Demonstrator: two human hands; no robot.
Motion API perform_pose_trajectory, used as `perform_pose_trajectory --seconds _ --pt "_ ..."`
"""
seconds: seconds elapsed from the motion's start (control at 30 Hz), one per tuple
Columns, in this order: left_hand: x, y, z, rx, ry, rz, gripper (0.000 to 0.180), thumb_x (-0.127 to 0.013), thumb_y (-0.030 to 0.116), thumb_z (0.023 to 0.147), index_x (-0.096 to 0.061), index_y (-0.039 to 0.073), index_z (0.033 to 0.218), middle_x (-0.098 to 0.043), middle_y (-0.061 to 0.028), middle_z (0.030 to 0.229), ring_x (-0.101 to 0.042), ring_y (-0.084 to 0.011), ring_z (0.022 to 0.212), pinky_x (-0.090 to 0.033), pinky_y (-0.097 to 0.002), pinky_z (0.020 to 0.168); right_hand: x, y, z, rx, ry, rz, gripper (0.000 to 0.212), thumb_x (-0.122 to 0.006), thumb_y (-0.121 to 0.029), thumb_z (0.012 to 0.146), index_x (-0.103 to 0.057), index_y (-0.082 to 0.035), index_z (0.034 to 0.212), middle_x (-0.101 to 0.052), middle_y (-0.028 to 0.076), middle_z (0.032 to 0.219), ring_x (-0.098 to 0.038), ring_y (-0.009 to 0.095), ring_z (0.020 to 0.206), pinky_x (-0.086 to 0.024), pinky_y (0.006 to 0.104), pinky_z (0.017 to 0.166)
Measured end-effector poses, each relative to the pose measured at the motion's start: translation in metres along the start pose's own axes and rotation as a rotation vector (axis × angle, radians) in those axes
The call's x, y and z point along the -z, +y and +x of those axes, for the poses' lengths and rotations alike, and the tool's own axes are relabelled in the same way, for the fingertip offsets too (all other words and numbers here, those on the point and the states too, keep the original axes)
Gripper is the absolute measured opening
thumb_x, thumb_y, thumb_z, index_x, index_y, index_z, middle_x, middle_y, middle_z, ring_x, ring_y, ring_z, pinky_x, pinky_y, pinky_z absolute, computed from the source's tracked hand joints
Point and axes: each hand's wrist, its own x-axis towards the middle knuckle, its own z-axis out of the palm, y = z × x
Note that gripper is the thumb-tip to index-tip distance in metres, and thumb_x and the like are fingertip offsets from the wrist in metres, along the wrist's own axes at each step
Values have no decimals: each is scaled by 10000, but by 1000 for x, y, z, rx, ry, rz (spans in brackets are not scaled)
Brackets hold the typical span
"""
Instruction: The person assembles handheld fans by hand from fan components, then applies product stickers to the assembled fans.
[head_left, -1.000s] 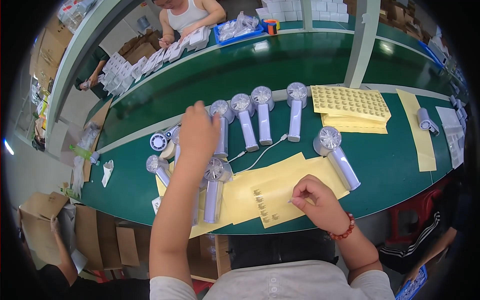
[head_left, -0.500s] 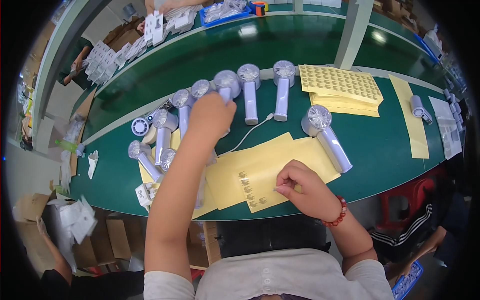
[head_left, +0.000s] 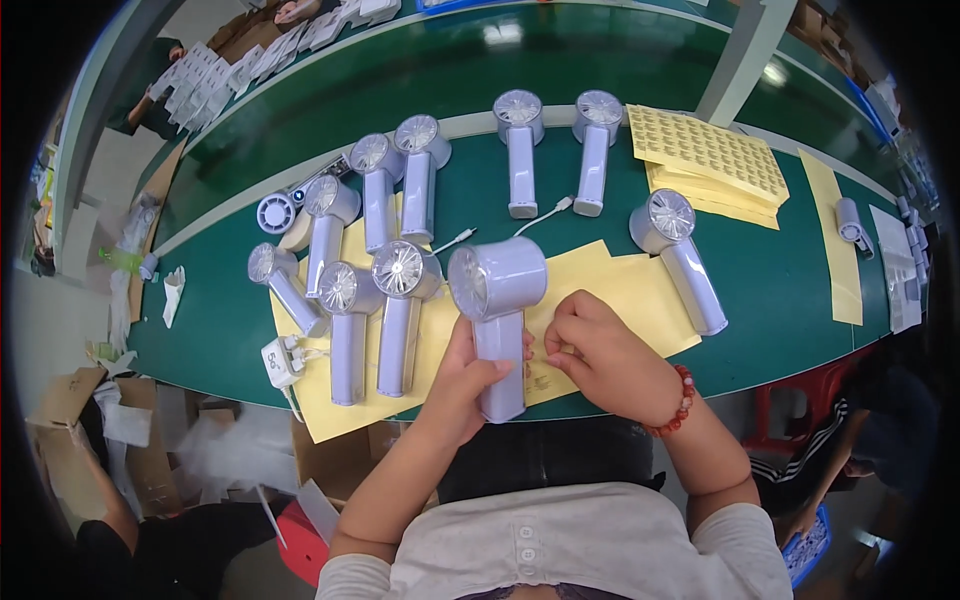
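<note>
My left hand (head_left: 455, 390) is closed round the handle of a pale lavender handheld fan (head_left: 515, 275), held upright over the table's front edge with its round head on top. Close beside that handle, my right hand (head_left: 615, 365) has thumb and forefinger pinched together; whatever is between them is too small to make out. A red bead bracelet circles the right wrist. Yellow label sheets (head_left: 645, 290) lie beneath both hands, a few small printed labels showing near the right fingers. To the left, two similar fans, the nearer fan (head_left: 400, 330) among them, rest on the sheets.
More lavender fans (head_left: 520, 160) line the back of the green table (head_left: 480, 220). A yellow label stack (head_left: 705, 160) lies back right, near a grey post (head_left: 745, 65). White cables and a charger plug (head_left: 283, 362) are at left. Other people work at both sides.
My left hand has come back from the rear row with a fan, leaving a gap there. My right hand stays pinched, now next to the fan's handle. The view has shifted slightly.
</note>
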Motion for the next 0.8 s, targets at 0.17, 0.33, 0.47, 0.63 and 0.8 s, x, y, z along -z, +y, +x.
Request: perform_pose_trajectory --seconds 0.17,0.33,0.47,0.63,0.8 --pt "5 -12 3 -7 4 -136 580 -596 225 694 -360 45 1193 -483 -100 964 -525 -200 854 -455 -338 755 -6 -7 -7 6 5 -51 113 -606 25 729 -512 -25 767 -466 125 874 -481 295 838 -422 349 742" --pt "12 -15 3 19 -9 -159 459 -597 266 766 -422 38 1124 -517 -84 940 -543 -174 841 -481 -320 721 -13 -5 -5 -5 3 -91 143 -591 63 678 -510 -19 762 -468 143 871 -476 334 845 -414 371 731" --pt "15 -23 6 15 -62 -184 453 -573 243 818 -369 52 1174 -511 -85 962 -532 -161 841 -477 -322 720 -19 -12 -5 -26 23 -226 135 -579 68 689 -502 3 778 -469 169 890 -470 355 867 -403 393 761" --pt "11 -20 6 -43 -85 -128 462 -485 171 871 -275 56 1266 -476 -104 995 -512 -154 862 -480 -314 727 -25 -19 -10 -66 15 -316 158 -571 79 705 -476 18 814 -448 163 929 -461 346 856 -394 395 751" --pt "15 -17 7 11 -131 -221 441 -461 169 873 -265 64 1254 -488 -106 952 -533 -164 797 -479 -304 690 -11 -22 -10 -108 -139 -191 190 -605 85 684 -493 7 817 -456 141 932 -470 320 875 -402 361 778"
